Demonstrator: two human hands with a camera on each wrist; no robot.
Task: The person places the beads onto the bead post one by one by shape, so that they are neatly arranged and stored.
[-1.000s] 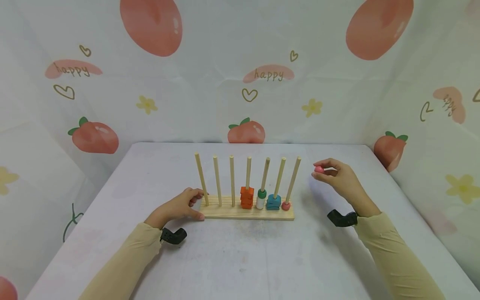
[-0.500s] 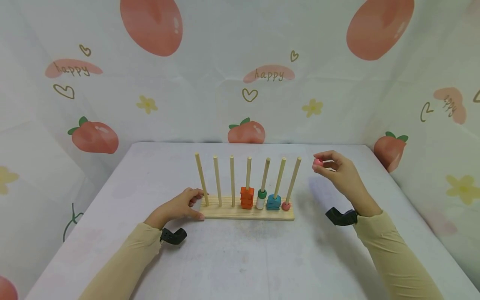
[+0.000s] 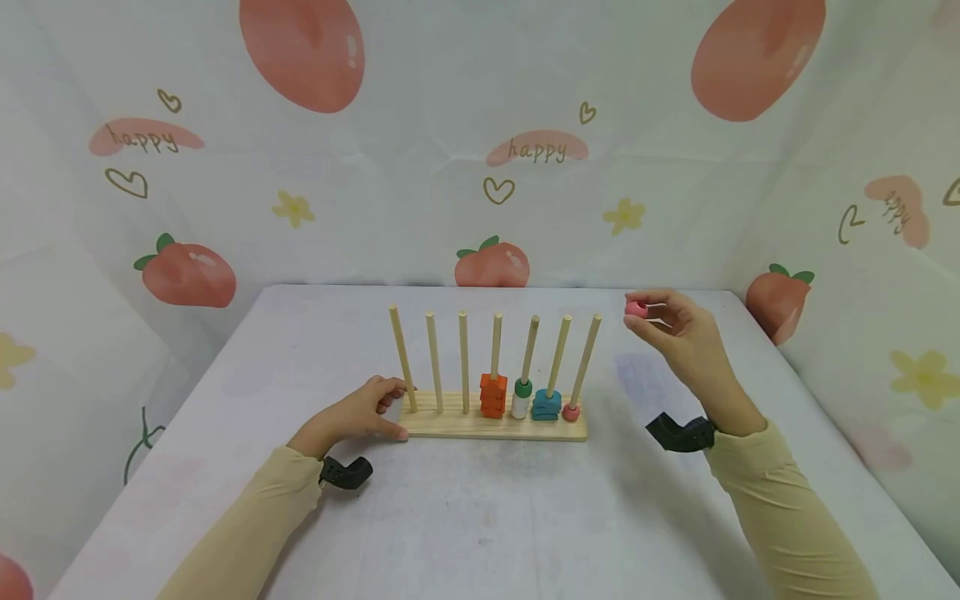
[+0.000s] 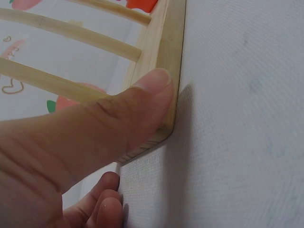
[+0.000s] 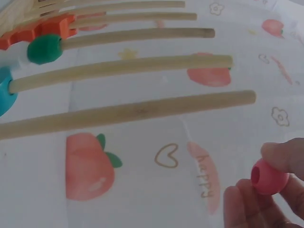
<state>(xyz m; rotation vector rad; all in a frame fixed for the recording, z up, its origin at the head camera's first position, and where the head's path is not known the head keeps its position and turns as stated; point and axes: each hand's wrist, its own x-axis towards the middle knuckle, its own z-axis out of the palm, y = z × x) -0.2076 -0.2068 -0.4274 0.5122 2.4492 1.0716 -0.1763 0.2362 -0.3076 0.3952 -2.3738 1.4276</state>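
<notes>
A wooden base (image 3: 450, 426) with several upright pegs stands mid-table. Orange pieces (image 3: 492, 396), a green bead on a white one (image 3: 522, 388), blue pieces (image 3: 547, 405) and a pink bead (image 3: 572, 412) sit low on the right-hand pegs. My left hand (image 3: 369, 411) grips the base's left end (image 4: 164, 85), thumb along its front edge. My right hand (image 3: 670, 329) is raised to the right of the rightmost peg (image 3: 586, 360), level with its top, and pinches a pink bead (image 3: 636, 309). In the right wrist view the pink bead (image 5: 268, 176) shows its hole, with the peg tips (image 5: 242, 97) up and to its left.
The grey table (image 3: 487, 517) ends at a peach-printed cloth backdrop (image 3: 487, 167) behind and on both sides. Black wrist mounts (image 3: 678, 433) sit on both forearms.
My right hand has lifted the pink bead from about mid-peg height to the level of the peg tops. The left hand and the base have stayed still.
</notes>
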